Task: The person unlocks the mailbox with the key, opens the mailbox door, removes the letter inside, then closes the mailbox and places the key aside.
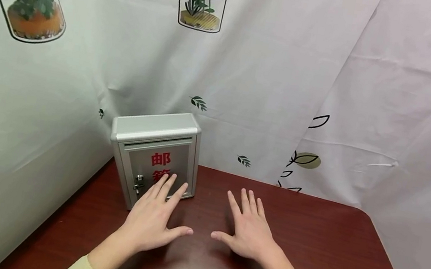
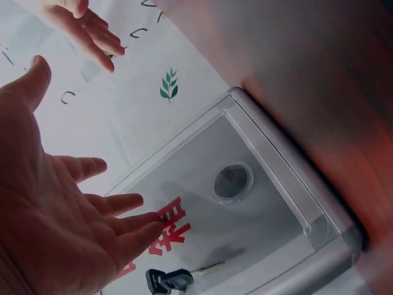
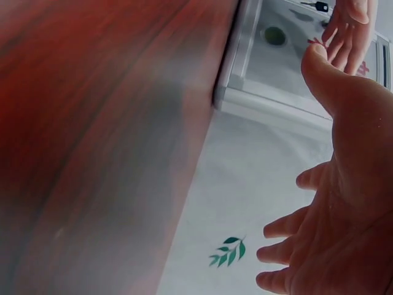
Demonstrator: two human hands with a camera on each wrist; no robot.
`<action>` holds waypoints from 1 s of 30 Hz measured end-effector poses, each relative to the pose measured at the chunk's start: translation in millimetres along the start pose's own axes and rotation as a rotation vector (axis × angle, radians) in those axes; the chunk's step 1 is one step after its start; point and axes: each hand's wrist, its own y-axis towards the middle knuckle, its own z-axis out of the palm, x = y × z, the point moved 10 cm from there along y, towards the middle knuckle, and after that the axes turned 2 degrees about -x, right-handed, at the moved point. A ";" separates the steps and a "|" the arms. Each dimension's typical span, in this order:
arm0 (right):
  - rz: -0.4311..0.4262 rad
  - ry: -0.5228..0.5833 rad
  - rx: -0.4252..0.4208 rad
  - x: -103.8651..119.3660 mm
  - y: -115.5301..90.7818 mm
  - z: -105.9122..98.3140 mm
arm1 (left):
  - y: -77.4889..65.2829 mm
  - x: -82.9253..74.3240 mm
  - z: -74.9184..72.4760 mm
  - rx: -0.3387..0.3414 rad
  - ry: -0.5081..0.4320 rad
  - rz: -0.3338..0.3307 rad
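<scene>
A silver metal mailbox [image 1: 156, 126] with red characters on its front door stands upright at the back left of the table. Keys [image 1: 139, 183] hang from the lock on the door's left side; the left wrist view shows a key with a black head [image 2: 169, 280]. My left hand [image 1: 150, 220] hovers in front of the mailbox, fingers spread, and overlaps its lower front in the head view. To the right of the mailbox, my right hand [image 1: 250, 232] is held over the table with its fingers spread. Neither hand holds anything.
The dark red wooden table [image 1: 326, 258] has a rounded far right corner. White cloth [image 1: 275, 69] printed with plants hangs behind it and along the left side. A round dark window [image 2: 233, 182] sits low on the mailbox door.
</scene>
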 end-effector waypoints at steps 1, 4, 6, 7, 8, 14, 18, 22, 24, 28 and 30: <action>-0.003 0.004 0.001 1.9 1.9 0.0 | -0.4 0.9 -0.5 0.001 -0.001 -0.003; -0.011 0.023 0.008 7.7 7.7 0.7 | -2.7 4.6 -1.7 0.009 -0.006 -0.014; -0.016 0.033 0.015 11.7 11.5 2.0 | -4.9 7.6 -2.9 0.014 -0.006 -0.024; -0.019 0.034 0.019 13.6 13.4 2.8 | -6.2 9.1 -3.8 0.014 -0.003 -0.028; -0.022 0.033 0.022 15.5 15.2 3.7 | -7.6 10.7 -4.6 0.015 -0.001 -0.033; -0.036 0.035 0.029 25.9 26.4 7.7 | -15.7 18.7 -9.6 0.005 -0.001 -0.048; -0.051 0.039 0.028 32.4 32.8 9.1 | -20.2 22.1 -13.8 -0.015 -0.008 -0.040; -0.061 0.046 0.035 38.1 38.7 12.5 | -24.9 23.4 -17.9 -0.039 -0.010 -0.015; -0.066 0.050 0.040 40.8 41.8 14.7 | -27.9 24.6 -19.6 -0.050 -0.014 -0.008; -0.074 0.061 0.042 44.9 48.7 18.7 | -34.5 29.8 -22.9 -0.078 -0.032 -0.020; -0.075 0.060 0.042 45.5 52.4 21.1 | -37.2 33.2 -24.7 -0.094 -0.042 -0.029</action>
